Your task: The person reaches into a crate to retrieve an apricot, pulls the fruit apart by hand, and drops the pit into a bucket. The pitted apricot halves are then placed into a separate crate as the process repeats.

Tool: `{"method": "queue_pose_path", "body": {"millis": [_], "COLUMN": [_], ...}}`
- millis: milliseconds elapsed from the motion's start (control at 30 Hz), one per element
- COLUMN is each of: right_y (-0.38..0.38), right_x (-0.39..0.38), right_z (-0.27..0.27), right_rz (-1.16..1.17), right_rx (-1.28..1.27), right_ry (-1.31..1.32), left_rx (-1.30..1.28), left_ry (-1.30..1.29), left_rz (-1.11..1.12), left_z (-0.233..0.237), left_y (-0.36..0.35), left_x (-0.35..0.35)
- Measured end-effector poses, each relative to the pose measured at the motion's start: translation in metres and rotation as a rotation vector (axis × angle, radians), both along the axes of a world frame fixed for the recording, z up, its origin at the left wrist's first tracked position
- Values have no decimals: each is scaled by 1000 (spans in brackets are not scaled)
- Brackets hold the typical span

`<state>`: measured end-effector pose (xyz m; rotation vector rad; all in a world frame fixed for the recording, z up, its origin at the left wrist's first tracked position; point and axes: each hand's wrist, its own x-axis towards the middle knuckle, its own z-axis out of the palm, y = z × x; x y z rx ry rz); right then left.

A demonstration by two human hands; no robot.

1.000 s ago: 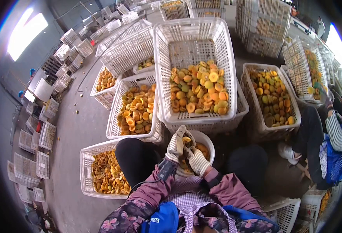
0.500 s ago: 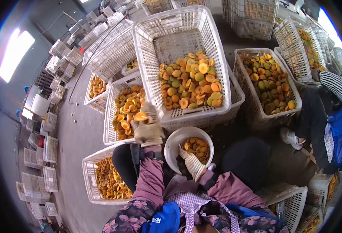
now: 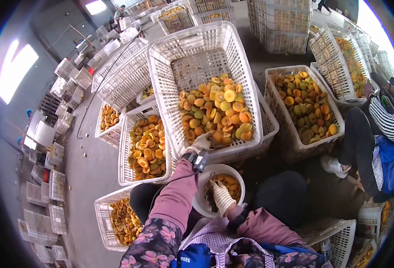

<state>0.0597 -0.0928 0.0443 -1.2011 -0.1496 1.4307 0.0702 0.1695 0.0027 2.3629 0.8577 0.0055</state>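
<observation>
My left hand [image 3: 202, 142], in a pale glove, reaches over the near rim of the large tilted white crate [image 3: 249, 58]. Its fingertips are among the halved apricots [image 3: 219, 105] there, and their grip is partly hidden. Over the white bucket [image 3: 200, 190] is my right hand [image 3: 223, 197], in a striped glove. Its fingers are curled around something dark that I cannot make out. Orange-brown fruit pieces [image 3: 231, 184] lie inside the bucket.
To the left, one white crate [image 3: 123, 167] holds apricot halves and another [image 3: 102, 222] holds shrivelled orange pieces. Another apricot crate [image 3: 290, 138] stands at right, near a seated person [image 3: 362, 143]. Stacked crates [image 3: 279, 31] rise behind.
My left hand has moved from above the left crate, where it held an orange apricot half, right and up into the large crate. My right hand stays at the bucket. The view has shifted slightly.
</observation>
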Motion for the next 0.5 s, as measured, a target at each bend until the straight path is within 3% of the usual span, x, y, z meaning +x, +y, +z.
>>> {"method": "queue_pose_path", "body": {"millis": [33,100,133,200,233,267,333,367,400,433,467,500], "right_y": [0,-2,-1,-4,-8,-4,-8,-9,-7,-8,-10,-13], "right_x": [1,10,18,32,35,32,27,25,26,26,26,26], "right_z": [-3,-4,1,31,52,33,43,39,34,30,26,29], "right_rz": [-84,-175,-262,-249,-225,-269,-253,-249,-177,-102,-97,8], "right_rx": [41,79,118,207,159,245,227,229,267,305,308,234], "right_ry": [-120,-127,-136,-268,-233,-328,-356,-358,-522,-686,-688,-788], "left_rx": [-711,-1191,-956,-1256,-1083,-1159,-965,-1079,-1194,-1081,-1078,-1267], "left_ry": [-370,-779,-808,-1179,-1043,-1005,-1044,-1136,-1229,-1183,-1188,-1208], "left_rz": [299,448,297,307,345,274,232,302,373,390,393,379], "left_z": [8,32,85,84,100,96,91,87,88,93,93,92], "left_y": [-7,-43,-89,-130,-159,-167,-186,-188,-190,-193,-193,-191], "left_x": [-4,-19,-29,-41,-42,-43,-52,-55,-56,-59,-65,-72]}}
